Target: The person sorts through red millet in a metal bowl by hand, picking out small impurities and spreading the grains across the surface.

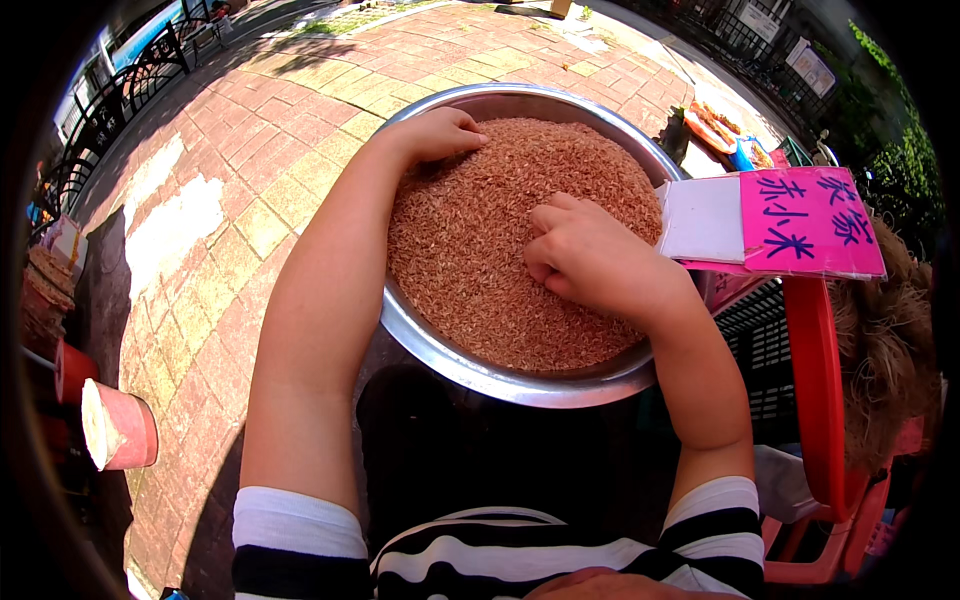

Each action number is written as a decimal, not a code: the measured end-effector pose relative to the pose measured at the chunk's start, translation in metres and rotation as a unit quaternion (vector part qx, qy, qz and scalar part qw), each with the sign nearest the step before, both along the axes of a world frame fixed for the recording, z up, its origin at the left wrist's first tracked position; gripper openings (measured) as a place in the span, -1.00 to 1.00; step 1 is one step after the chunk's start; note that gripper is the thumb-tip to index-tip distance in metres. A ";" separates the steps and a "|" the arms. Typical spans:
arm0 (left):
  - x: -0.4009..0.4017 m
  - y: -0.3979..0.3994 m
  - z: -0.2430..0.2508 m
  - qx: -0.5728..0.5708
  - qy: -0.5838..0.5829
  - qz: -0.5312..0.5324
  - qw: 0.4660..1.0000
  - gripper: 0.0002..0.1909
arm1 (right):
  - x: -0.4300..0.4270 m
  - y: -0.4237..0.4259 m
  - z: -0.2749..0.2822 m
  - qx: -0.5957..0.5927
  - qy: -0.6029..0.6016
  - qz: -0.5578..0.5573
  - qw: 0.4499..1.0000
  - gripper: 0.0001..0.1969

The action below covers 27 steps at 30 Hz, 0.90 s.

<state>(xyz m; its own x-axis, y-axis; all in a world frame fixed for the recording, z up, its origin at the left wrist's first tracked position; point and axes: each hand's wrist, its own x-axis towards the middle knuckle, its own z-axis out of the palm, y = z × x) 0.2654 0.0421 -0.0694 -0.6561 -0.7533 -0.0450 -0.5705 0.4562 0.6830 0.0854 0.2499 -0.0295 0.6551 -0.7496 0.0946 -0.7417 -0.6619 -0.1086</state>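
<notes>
A wide stainless steel basin (517, 388) sits in front of my body, heaped with reddish-brown, rice-like grains (465, 255). My left hand (439, 136) reaches over the basin's far left side, its fingertips at the edge of the heap. Near the heap's middle, the curled fingers of my right hand (574, 244) touch the grains. The fingertips of both hands are partly hidden, so I cannot tell whether either one pinches any grains. A pink and white card sign (810, 221) with handwriting stands at the basin's right rim.
Beside the basin on the right are a black plastic crate (757, 352), a red plastic rim (817, 405) and a brown fibrous bundle (877, 352). A pink tub (124, 427) stands on the brick paving (259, 225) at left. Farther off are opened bags of goods (712, 127) and a black metal fence (135, 94).
</notes>
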 end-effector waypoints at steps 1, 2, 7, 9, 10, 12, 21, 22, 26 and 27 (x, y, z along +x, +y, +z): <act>0.000 0.000 0.000 0.000 0.001 0.000 1.000 -0.56 | -0.001 0.000 0.001 0.006 -0.001 0.000 1.000 -0.94; -0.001 0.000 0.000 0.004 0.003 -0.002 1.000 -0.56 | -0.003 -0.001 0.001 0.006 -0.001 -0.001 1.000 -0.94; 0.000 0.000 0.001 0.013 0.000 0.002 1.000 -0.55 | -0.004 -0.003 0.010 0.074 -0.107 -0.042 0.991 -0.92; 0.000 -0.001 -0.001 0.000 0.001 0.003 1.000 -0.55 | 0.000 0.002 0.025 0.112 -0.153 -0.063 0.980 -0.91; 0.000 -0.001 -0.002 0.000 0.002 0.003 1.000 -0.55 | 0.001 0.004 0.028 0.150 -0.198 -0.085 0.965 -0.90; 0.000 -0.002 -0.002 -0.005 -0.002 0.004 1.000 -0.54 | -0.001 0.001 0.028 0.132 -0.225 -0.100 0.960 -0.90; 0.000 -0.003 -0.002 0.004 0.001 -0.002 1.000 -0.53 | -0.014 -0.016 0.016 0.126 -0.383 -0.128 0.906 -0.78; 0.000 -0.003 -0.003 0.003 0.001 -0.002 1.000 -0.53 | -0.014 -0.017 0.017 0.175 -0.412 -0.132 0.885 -0.79; 0.002 -0.002 -0.003 0.010 0.007 0.001 1.000 -0.54 | -0.013 -0.016 0.026 0.225 -0.435 -0.164 0.856 -0.79; 0.002 -0.001 -0.003 0.015 0.010 0.002 1.000 -0.54 | -0.014 -0.017 0.025 0.238 -0.455 -0.161 0.843 -0.79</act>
